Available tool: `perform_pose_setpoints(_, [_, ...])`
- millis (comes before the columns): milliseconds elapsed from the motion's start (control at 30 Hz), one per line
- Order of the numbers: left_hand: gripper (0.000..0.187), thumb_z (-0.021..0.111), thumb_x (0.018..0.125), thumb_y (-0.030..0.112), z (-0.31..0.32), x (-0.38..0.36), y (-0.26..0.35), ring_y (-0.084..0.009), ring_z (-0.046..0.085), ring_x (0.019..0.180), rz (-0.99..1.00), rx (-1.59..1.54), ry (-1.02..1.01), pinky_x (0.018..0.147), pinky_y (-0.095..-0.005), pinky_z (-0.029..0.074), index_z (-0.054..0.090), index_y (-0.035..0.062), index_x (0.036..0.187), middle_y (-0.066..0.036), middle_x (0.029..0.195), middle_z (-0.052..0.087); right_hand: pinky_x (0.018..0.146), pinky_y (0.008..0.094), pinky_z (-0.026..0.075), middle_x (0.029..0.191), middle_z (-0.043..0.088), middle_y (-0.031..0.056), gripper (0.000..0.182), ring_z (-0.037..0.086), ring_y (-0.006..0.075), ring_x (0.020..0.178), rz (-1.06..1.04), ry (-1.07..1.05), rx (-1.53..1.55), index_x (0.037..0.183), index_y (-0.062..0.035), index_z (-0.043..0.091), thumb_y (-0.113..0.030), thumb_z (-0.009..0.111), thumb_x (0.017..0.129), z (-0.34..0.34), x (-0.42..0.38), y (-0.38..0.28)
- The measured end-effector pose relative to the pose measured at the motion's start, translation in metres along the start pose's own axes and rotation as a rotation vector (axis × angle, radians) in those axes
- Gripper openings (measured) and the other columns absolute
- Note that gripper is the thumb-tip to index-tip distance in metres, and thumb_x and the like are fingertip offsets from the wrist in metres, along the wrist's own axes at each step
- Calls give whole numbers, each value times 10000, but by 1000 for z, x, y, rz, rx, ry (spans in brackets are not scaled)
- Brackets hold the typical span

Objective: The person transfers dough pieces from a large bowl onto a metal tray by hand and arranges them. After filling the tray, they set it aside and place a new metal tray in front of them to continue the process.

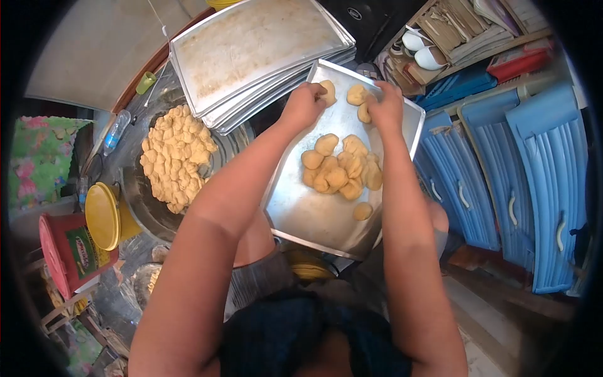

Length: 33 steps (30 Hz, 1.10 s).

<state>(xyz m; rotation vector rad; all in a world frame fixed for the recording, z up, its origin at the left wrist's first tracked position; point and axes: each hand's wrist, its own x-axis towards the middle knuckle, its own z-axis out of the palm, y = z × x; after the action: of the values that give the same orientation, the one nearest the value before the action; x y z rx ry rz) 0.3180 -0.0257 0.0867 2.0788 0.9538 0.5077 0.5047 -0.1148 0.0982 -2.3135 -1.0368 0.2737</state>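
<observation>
A metal baking tray (301, 217) lies tilted over my lap, with a heap of round, yellowish dough pieces (336, 169) in its middle. Near the tray's far left corner, my left hand (306, 107) has its fingers closed on a dough piece (327, 93). My right hand (385, 110) is at the far right part of the tray, fingers curled around another dough piece (364, 113). Just beyond it sits a separate dough piece (357, 94). One flattened dough piece (362, 211) rests alone toward the near edge. My fingertips are partly hidden.
Stacked baking trays (260, 47) stand at the far left. A dark round basin (147, 210) holds a large dough pile (176, 157). Left of it are a yellow bucket (103, 217), a red bucket (63, 254) and a bottle (117, 133). Blue drawers (490, 169) stand right.
</observation>
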Motion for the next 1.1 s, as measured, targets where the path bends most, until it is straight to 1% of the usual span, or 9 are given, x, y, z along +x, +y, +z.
perform_pose_setpoints(67, [375, 638, 745, 62, 4, 2, -4, -272, 608, 841, -33, -43, -14, 770, -345, 478, 571, 10, 1111, -174, 1041, 574, 976, 477, 306, 1205, 514, 84, 516, 416, 272, 1185, -332, -10, -122, 1200, -202, 544, -265, 682, 706, 3, -8, -12])
perform_pose_setpoints(267, [391, 602, 708, -40, 10, -5, 8, -298, 580, 950, 64, -30, 164, 829, -358, 472, 549, -5, 1093, -158, 1087, 547, 1001, 581, 160, 1283, 471, 34, 535, 352, 254, 1236, -476, -212, -301, 1249, -285, 511, -250, 676, 742, 27, -14, -30])
perform_pose_setpoints(433, [399, 566, 713, -18, 10, -9, 7, -349, 539, 977, 254, 151, 12, 860, -385, 451, 562, 14, 1111, -169, 1110, 522, 997, 512, 247, 1216, 524, 54, 515, 363, 271, 1228, -426, 55, -253, 1216, -212, 531, -202, 692, 727, 21, -12, -34])
perform_pose_setpoints(500, [417, 550, 743, 5, 13, -10, 7, -346, 531, 1007, 235, 220, -62, 878, -381, 448, 542, 23, 1159, -163, 1158, 509, 967, 434, 317, 1121, 584, 87, 469, 457, 275, 1148, -94, -9, -119, 1140, -139, 556, -157, 706, 696, 6, -13, -35])
perform_pose_setpoints(733, [470, 526, 763, -1, 15, -9, 9, -351, 509, 1072, 206, 251, -46, 925, -377, 428, 478, 1, 1231, -202, 1226, 474, 904, 406, 386, 995, 630, 131, 489, 569, 292, 971, -97, 66, 268, 1121, -108, 523, -189, 715, 679, 17, -5, -2])
perform_pose_setpoints(833, [499, 495, 783, -3, 17, -4, 2, -369, 461, 1138, 240, 358, -70, 968, -381, 394, 430, -2, 1277, -226, 1306, 407, 857, 406, 422, 973, 636, 125, 486, 574, 307, 961, -222, -42, -134, 1101, -97, 511, -201, 718, 673, 10, -7, 0])
perform_pose_setpoints(900, [507, 502, 783, 4, 18, -2, -1, -372, 451, 1149, 239, 359, -72, 974, -385, 388, 422, 2, 1284, -227, 1308, 402, 739, 370, 479, 855, 643, 131, 452, 619, 307, 834, -270, 264, -88, 1057, -81, 514, -194, 726, 674, 1, -12, 1])
perform_pose_setpoints(1000, [527, 520, 784, 25, 17, -3, 1, -376, 436, 1163, 208, 325, -93, 983, -391, 379, 403, 8, 1297, -226, 1321, 385, 721, 356, 482, 795, 633, 119, 395, 627, 282, 806, -75, -119, -48, 1016, -61, 537, -179, 710, 681, -6, -21, 12])
perform_pose_setpoints(1100, [548, 545, 781, 56, 14, -3, 8, -375, 431, 1168, 170, 285, -119, 985, -393, 376, 387, 10, 1304, -224, 1334, 365, 755, 360, 482, 844, 648, 164, 363, 628, 297, 871, 38, -85, 61, 1000, -43, 559, -177, 696, 692, -19, -23, 13])
